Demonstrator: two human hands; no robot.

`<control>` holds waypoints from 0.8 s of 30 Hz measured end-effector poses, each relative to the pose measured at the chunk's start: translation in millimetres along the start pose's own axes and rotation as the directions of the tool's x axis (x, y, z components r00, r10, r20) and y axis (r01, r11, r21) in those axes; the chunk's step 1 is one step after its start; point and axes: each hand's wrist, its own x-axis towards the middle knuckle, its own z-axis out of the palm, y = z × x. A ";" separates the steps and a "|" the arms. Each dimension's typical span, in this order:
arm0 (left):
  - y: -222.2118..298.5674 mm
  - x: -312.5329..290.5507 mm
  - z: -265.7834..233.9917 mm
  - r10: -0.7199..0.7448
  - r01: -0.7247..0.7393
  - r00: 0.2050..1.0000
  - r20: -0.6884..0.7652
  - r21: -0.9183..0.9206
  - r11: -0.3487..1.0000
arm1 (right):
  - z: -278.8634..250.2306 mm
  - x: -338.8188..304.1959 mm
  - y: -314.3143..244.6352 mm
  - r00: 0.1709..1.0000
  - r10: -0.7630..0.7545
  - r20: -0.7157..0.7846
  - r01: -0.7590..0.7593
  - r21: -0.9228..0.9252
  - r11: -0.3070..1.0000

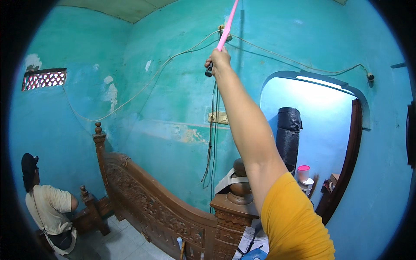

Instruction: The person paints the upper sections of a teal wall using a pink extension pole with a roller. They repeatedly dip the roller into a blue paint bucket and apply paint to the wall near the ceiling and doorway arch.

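My right arm, in a yellow sleeve, reaches up and forward. My right hand (220,60) is closed round a slim pink pole (228,28), close to its black lower end. The pole slants upward and leaves the top of the picture, so its far end is hidden. Behind it on the turquoise wall (182,99), a cable junction (222,31) sits partly covered, with cables running off to both sides. Dark cords (211,143) hang below my hand past a switch and socket plate (218,117). My left hand is out of view.
A carved wooden bed frame (151,190) crosses the lower middle. At lower left a person (50,206) in a pale shirt faces away. On the right, an arched doorway (314,86) shows a black roll (288,138) and stacked tubs (306,184).
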 end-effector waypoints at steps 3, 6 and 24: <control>-7.8 -7.3 -1.0 0.003 -0.005 1.000 -0.028 -0.061 0.998 | -4.7 3.6 -4.5 1.000 0.008 0.000 -0.008 0.061 0.998; -16.8 -10.4 -3.9 0.006 -0.008 1.000 -0.023 -0.106 0.994 | -10.0 -13.4 9.5 1.000 0.028 0.001 -0.028 0.034 0.999; -8.2 19.2 -27.1 0.032 -0.075 0.953 0.302 0.133 0.988 | -24.6 -338.1 42.6 0.985 0.173 -0.020 -0.171 0.084 0.982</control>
